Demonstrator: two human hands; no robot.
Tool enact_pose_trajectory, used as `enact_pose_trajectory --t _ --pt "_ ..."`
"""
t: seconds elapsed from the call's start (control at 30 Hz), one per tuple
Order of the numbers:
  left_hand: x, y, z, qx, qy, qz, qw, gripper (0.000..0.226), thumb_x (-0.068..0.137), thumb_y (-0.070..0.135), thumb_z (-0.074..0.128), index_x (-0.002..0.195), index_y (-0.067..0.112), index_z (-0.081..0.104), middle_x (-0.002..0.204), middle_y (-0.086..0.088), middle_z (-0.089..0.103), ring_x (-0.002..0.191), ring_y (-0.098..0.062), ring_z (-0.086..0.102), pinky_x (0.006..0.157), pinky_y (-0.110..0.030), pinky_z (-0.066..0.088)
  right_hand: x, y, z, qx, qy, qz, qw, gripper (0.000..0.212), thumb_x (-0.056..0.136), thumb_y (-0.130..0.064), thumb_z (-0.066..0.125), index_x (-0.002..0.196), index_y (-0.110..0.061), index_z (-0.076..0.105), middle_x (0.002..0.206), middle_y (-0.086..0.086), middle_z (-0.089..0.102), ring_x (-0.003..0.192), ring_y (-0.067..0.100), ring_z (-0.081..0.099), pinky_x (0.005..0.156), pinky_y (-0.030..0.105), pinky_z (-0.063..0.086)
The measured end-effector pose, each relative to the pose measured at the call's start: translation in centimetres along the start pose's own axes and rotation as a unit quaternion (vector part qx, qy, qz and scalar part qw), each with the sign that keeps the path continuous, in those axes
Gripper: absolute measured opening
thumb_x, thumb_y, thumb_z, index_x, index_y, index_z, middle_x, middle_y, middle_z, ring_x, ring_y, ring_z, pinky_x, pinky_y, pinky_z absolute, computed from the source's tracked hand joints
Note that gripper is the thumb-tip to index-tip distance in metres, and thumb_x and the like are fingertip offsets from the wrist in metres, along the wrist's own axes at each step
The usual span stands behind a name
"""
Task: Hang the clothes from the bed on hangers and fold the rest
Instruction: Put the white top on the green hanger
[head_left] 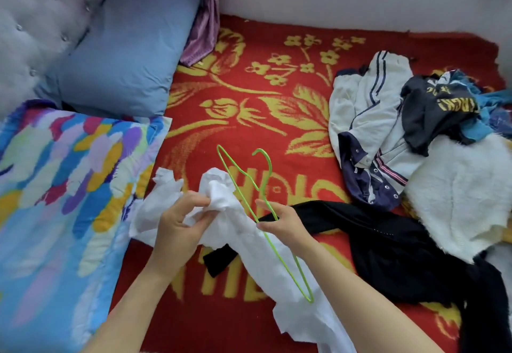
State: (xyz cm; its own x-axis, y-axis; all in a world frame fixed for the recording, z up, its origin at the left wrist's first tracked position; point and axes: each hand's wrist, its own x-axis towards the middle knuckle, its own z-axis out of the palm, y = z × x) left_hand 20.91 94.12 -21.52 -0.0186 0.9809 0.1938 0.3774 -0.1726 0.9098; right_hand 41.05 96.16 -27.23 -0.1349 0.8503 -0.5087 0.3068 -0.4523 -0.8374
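Over the red floral blanket (249, 136), low and central, both hands are busy with one item: the left hand (177, 222) has its fingers pressed into a bunched fistful of the white garment (221, 195), while the right hand (279, 221) pinches the green wire hanger (250, 183) along its sloping arm. That hanger's long axis runs on a diagonal, far end and hook up and away from the body, near end down by the right forearm over the trailing white cloth. The far shoulder tip sits just beside the bunched fabric, touching or nearly so; whether it is inside an opening, I cannot tell. So the cloth lies to the left of the hanger grip, and the left hand looks the nearer one to spread an opening over that tip. Waiting nearby: a black garment (388, 239) under the right wrist, and a mixed clothes pile (410, 120) well apart at right. Hanging looks barely begun.
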Motion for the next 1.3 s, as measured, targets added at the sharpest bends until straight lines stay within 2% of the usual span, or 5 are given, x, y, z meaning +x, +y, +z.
enact_pose_trajectory --t 0.3,0.57,0.77,1.07,1.3 --pt "1.3 7.5 -6.3 0.066 0.081 0.097 0.990 0.031 0.077 -0.005 0.067 0.082 0.024 0.058 0.076 0.034 0.057 0.072 0.013 0.053 0.064 -0.001 0.040 -3.6 -6.5 3.9 -0.031 -0.146 -0.050 0.988 0.013 0.084 0.000 0.061 0.091 -0.011 0.065 0.064 -0.008 0.051 0.042 -0.002 0.040 0.044 0.010 0.028" --pt "1.9 11.5 -12.9 0.229 0.116 0.163 0.953 0.020 0.069 -0.004 0.077 0.086 0.001 0.068 0.065 0.004 0.051 0.060 -0.005 0.051 0.058 -0.011 0.038 -7.0 -15.4 -3.6 -0.129 0.065 -0.207 0.968 0.029 0.090 -0.002 0.057 0.061 0.001 0.053 0.056 -0.002 0.035 0.048 0.003 0.029 0.048 0.020 0.023" --pt "3.3 14.9 -14.5 0.374 0.007 0.134 0.918 0.058 0.072 0.071 0.039 0.062 0.018 0.062 0.060 0.001 0.052 0.070 -0.028 0.059 0.064 -0.035 0.041 -13.0 -25.6 -8.2 -0.141 0.153 -0.311 0.927 0.039 0.093 -0.008 0.053 0.057 -0.015 0.040 0.053 -0.003 0.031 0.036 0.001 0.026 0.038 0.014 0.023" --pt "5.9 16.9 -13.4 -0.182 -0.211 -0.005 0.960 0.043 0.067 0.042 0.073 0.084 0.009 0.052 0.060 0.006 0.061 0.048 -0.004 0.056 0.043 -0.015 0.044 -20.9 -32.6 -11.8 -0.205 0.222 -0.393 0.868 0.029 0.098 -0.013 0.046 0.069 -0.007 0.048 0.058 -0.002 0.037 0.051 0.010 0.032 0.043 0.013 0.028" --pt "8.0 22.7 -16.2 -0.100 -0.086 0.092 0.987 0.045 0.061 0.024 0.080 0.101 0.019 0.060 0.071 -0.008 0.067 0.056 -0.014 0.062 0.051 -0.024 0.052 -23.6 -33.2 -15.6 -0.424 0.346 -0.412 0.729 0.031 0.099 -0.021 0.044 0.074 -0.007 0.055 0.067 0.007 0.053 0.069 0.025 0.052 0.062 0.033 0.033"
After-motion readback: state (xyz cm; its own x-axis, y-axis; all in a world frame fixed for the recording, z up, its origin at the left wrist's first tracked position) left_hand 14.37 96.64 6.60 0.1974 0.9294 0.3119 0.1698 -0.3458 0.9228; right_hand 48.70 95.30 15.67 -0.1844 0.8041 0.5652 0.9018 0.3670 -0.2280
